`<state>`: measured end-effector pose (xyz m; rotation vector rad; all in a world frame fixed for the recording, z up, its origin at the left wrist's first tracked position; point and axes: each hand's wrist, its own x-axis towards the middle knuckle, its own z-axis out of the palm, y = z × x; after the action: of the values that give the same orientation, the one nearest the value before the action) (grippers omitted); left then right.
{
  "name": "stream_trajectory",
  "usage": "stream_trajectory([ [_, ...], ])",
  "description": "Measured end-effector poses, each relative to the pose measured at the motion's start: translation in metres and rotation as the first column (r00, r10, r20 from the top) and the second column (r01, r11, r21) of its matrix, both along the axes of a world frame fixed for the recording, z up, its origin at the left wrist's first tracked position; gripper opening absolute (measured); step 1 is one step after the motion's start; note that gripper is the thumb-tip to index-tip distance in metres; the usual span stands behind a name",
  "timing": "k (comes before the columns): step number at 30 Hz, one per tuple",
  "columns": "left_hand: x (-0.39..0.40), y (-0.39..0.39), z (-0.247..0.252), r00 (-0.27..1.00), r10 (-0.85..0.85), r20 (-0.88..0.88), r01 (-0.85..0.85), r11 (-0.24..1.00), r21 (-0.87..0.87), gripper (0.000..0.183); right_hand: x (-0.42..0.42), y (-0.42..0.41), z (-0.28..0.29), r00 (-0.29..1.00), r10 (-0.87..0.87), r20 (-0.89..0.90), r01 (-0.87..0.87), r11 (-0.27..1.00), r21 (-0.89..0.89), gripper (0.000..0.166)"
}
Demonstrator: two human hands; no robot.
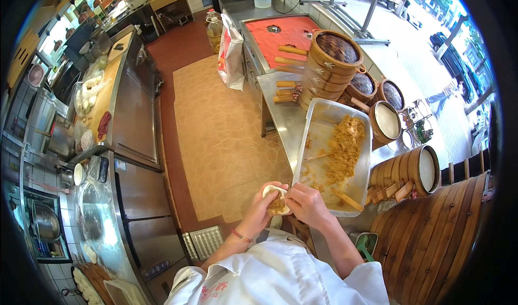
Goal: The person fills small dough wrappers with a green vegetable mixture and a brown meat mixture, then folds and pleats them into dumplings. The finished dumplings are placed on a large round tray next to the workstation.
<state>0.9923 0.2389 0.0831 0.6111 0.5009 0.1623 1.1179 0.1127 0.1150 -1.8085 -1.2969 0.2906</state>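
A round dough wrapper [267, 190] with brown filling [277, 205] in it rests in my left hand [263, 203], whose thumb lies over the filling. My right hand [306, 201] pinches the wrapper's right edge between its fingertips. Just beyond my right hand stands a translucent plastic tub [299, 159], its far right side heaped with shredded brown filling [346, 149]. A thin stick [317, 157] pokes out of the heap. Near the tub's close corner leans a flat wooden spatula [348, 200].
Bamboo steamers [330, 70] with wooden handles are stacked behind the tub. More steamers [404, 169] stand at the right, by a large slatted wooden barrel [433, 236]. A floured steel counter [97, 216] runs along the left. A white sack [231, 56] and oil jugs [214, 33] stand on the floor.
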Motion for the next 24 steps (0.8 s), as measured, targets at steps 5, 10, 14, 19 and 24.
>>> stream_trajectory([
  [5,-0.015,0.015,-0.002,0.996,-0.094,0.012,0.093,0.993,0.070,0.020,-0.003,0.020,0.018,0.951,-0.147,-0.270,0.093,0.975,-0.202,0.011],
  [10,-0.019,0.026,0.006,0.998,-0.061,-0.004,0.061,0.997,0.049,0.021,-0.009,0.024,0.001,0.997,0.060,-0.041,-0.062,0.997,-0.052,0.013],
  [14,-0.024,0.028,-0.014,0.999,-0.034,0.003,0.032,0.955,0.295,0.021,-0.011,0.036,0.001,0.997,0.060,-0.043,-0.063,0.995,-0.071,0.014],
  [19,-0.033,0.042,-0.028,0.990,-0.126,-0.067,0.142,0.932,0.334,0.023,-0.011,0.045,0.011,0.976,0.007,-0.216,-0.048,0.981,-0.186,0.011],
  [24,-0.029,0.040,-0.019,0.999,-0.003,-0.038,0.012,0.977,0.215,0.021,-0.016,0.046,-0.002,0.993,0.104,-0.064,-0.106,0.994,-0.031,0.014],
])
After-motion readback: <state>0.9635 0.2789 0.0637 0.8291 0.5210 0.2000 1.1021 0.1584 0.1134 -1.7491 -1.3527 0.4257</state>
